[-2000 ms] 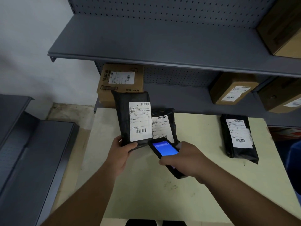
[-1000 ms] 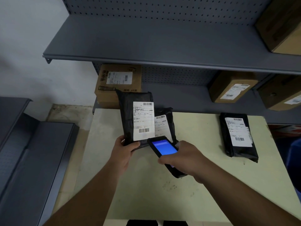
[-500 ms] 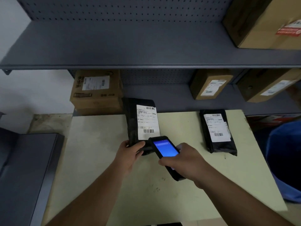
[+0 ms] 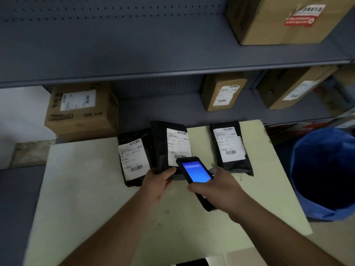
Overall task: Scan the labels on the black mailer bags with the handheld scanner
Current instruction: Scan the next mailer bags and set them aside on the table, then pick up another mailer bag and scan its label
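Note:
My left hand [image 4: 158, 182] grips the lower edge of a black mailer bag [image 4: 169, 144] and holds it tilted up above the table, its white label facing me. My right hand [image 4: 217, 191] holds the handheld scanner [image 4: 196, 172], whose blue screen is lit and whose top end overlaps the label's lower barcode. A second black mailer bag [image 4: 134, 156] lies flat on the pale table [image 4: 86, 189] just left of the held one. A third black mailer bag [image 4: 230, 148] lies flat to the right.
A grey metal shelf unit [image 4: 134, 60] stands behind the table, with cardboard boxes [image 4: 80, 110] on its lower and upper levels. A blue bin [image 4: 324, 173] stands right of the table. A grey surface [image 4: 17, 198] lies to the left.
The view has swung right. The held bag has moved right, uncovering the bag that lay behind it, which now shows flat on the table to its left. The scanner stays at the label.

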The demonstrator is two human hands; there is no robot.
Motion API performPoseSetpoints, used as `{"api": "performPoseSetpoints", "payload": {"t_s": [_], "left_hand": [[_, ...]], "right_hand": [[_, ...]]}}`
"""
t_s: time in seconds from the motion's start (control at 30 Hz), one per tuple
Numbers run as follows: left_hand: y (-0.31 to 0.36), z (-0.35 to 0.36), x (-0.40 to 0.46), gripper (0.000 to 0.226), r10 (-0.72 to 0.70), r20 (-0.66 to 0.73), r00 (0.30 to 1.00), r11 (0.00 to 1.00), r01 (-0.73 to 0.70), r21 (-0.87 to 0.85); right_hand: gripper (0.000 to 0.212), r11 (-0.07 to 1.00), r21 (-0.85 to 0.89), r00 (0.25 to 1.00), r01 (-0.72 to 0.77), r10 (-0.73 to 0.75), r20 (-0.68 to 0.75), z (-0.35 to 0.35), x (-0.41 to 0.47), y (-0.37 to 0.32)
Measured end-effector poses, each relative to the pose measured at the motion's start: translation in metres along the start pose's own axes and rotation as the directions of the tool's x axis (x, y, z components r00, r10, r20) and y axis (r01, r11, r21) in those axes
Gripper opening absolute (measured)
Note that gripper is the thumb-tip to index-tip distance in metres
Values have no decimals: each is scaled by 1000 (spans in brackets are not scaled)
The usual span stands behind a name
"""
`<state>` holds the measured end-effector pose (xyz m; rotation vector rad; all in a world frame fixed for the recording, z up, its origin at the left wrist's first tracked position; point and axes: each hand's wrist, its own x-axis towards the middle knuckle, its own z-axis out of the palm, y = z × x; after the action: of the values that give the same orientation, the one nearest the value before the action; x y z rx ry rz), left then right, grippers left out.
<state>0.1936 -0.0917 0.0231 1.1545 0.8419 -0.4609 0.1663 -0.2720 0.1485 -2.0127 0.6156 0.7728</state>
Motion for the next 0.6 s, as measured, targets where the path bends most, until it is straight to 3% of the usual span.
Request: {"api": "performPoseSetpoints", "payload": {"t_s": [0.13,0.33,0.43,0.6], "left_hand": [[-10,29,8,31,-33,-19,999,999,33,10],[-30,57,20,22,-67,-48,997,997,69,32],[-39,68,30,17,-66,-68,996,994,71,81],[-52,85,46,31,-27,-112,993,971,53,232]], "right_hand": [[49,999,32,1000,-15,16,-11,-23,9,16],[48,997,81,1000,-18,19,-8,-46,17,37],[46,996,88,999,-20,22,-23,-58,22,46],[42,994,99,998,-39,43,-42,-73,29,60]]}}
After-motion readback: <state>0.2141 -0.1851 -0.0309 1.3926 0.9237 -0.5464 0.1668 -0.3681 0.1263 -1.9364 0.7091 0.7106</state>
